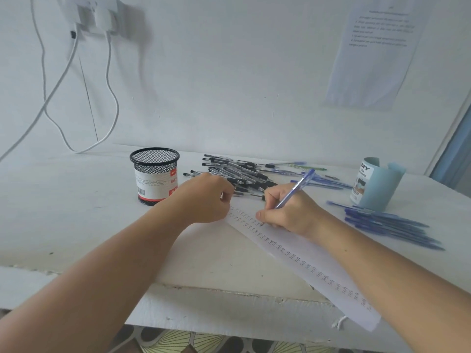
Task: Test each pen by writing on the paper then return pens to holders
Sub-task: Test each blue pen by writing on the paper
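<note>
Pens lie in groups on the white tabletop (76, 200): a heap of black-capped pens (237, 174) sits at the back in the middle, a scatter of blue pens (318, 180) lies to its right, and a neater row of blue pens (390, 225) lies at the right edge, just in front of a pale blue holder (377, 184). One blue pen (295, 191) is in the right hand (288, 212), whose grip is pressed together, pinching the barrel low down, with the tip touching a long strip of paper (305, 261) and the cap end tilted up and away toward the wall. Small dark marks run in two rows along the paper, which lies slanted from the middle of the tabletop to its near edge and hangs a little over it. The left hand (206, 197) rests on the far end of the strip, fingers curled under into a loose fist; whether it holds anything I cannot tell. A black mesh holder (154, 177) with a white and red label stands upright to the left of that hand. On the wall behind, white cables (109, 80) hang from a socket, and a printed sheet (374, 52) is stuck up at the right.
</note>
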A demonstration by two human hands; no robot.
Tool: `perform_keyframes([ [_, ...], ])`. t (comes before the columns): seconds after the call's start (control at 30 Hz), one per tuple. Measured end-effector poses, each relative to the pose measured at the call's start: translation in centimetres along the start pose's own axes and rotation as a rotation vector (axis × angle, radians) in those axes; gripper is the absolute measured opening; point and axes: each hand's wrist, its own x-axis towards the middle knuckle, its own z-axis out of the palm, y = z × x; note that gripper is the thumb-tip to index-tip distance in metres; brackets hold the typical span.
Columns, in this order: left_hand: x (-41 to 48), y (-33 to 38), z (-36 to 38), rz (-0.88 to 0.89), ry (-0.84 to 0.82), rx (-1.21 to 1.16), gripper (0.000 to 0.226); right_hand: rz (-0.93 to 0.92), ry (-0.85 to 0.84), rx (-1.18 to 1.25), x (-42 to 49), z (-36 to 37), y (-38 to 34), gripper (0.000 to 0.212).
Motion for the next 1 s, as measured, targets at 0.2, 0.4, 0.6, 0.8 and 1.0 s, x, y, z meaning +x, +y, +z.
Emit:
perform_keyframes([
  [0.2,0.01,-0.04,0.02,0.005,-0.004,-0.006,0.013,-0.021,-0.010,-0.067,0.34,0.30,0.36,0.040],
  [0.4,0.06,-0.12,0.03,-0.005,-0.010,-0.001,0.011,-0.025,-0.018,-0.049,0.22,0.08,0.49,0.037],
  [0.6,-0.01,0.01,-0.03,-0.008,-0.013,-0.004,0.012,-0.038,-0.006,-0.078,0.41,0.15,0.60,0.039],
  [0.8,0.02,0.04,-0.01,-0.006,-0.012,-0.011,0.013,-0.056,0.016,-0.104,0.50,0.11,0.68,0.040],
  [1.0,-0.03,-0.04,0.05,0.012,-0.002,-0.015,0.011,-0.056,0.016,-0.104,0.45,0.05,0.73,0.042],
])
